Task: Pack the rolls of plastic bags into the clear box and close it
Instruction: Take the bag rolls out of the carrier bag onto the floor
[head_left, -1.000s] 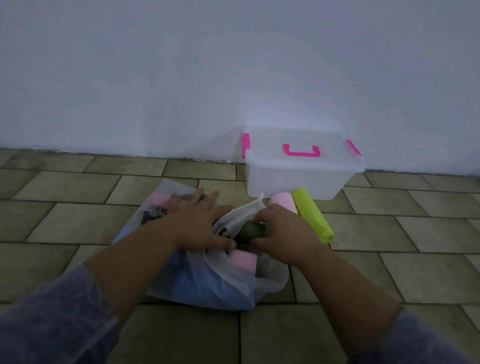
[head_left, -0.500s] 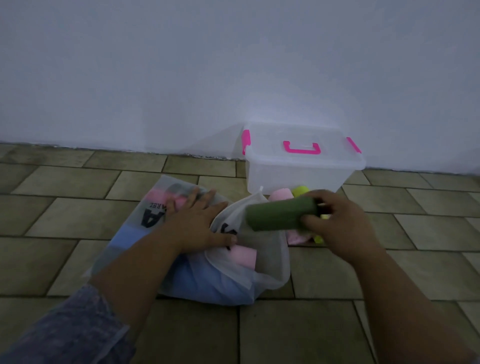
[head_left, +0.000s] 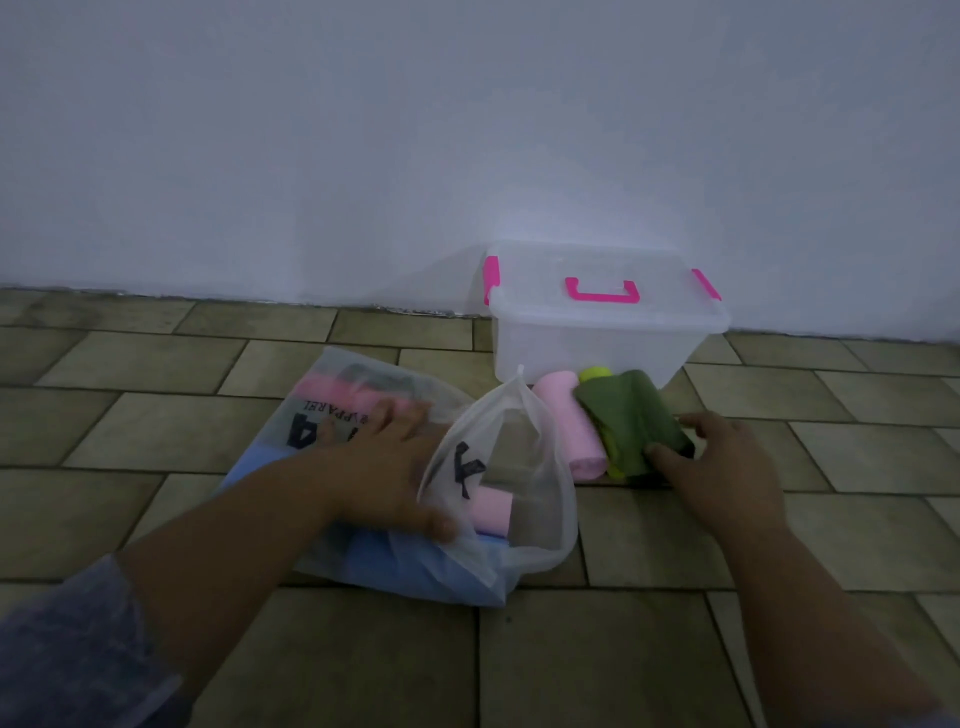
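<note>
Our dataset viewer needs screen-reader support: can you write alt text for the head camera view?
A person's right hand grips the end of a dark green roll on a tiled floor, by a pink roll and a lime roll, before a closed clear box. The left hand presses flat on a translucent bag holding more rolls.

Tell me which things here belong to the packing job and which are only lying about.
For the job: clear box, lid on; pink roll, lime roll and dark green roll before it; plastic bag with more rolls; left hand pressing the bag; right hand holding the dark green roll.
Not for the job: tiled floor; wall.
</note>
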